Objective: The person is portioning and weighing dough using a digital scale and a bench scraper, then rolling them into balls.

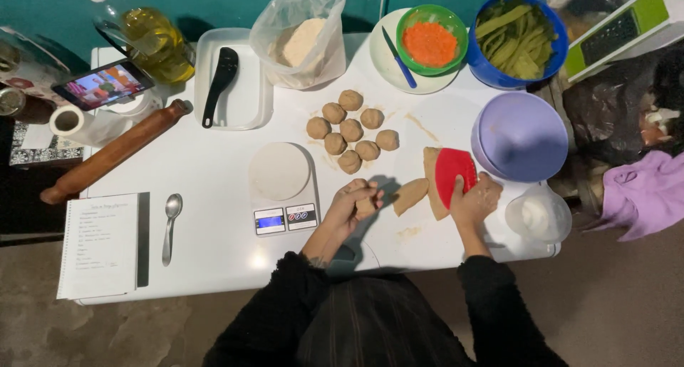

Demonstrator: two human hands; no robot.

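Left hand (354, 203) fingers grip a dough piece (365, 204), right hand (474, 199) grips a red scraper (454, 173); upper right, green bowl (431, 16) holds orange shreds (429, 43).

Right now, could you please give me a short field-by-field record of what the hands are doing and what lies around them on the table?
left hand: left hand closed around a small piece of dough
right hand: right hand gripping a red dough scraper
under scraper: dough slab, a cut wedge beside it
shaped: eight dough balls clustered mid-table
scale: kitchen scale, round white platform
nearby: lilac bowl, rolling pin, metal spoon
surface: white table
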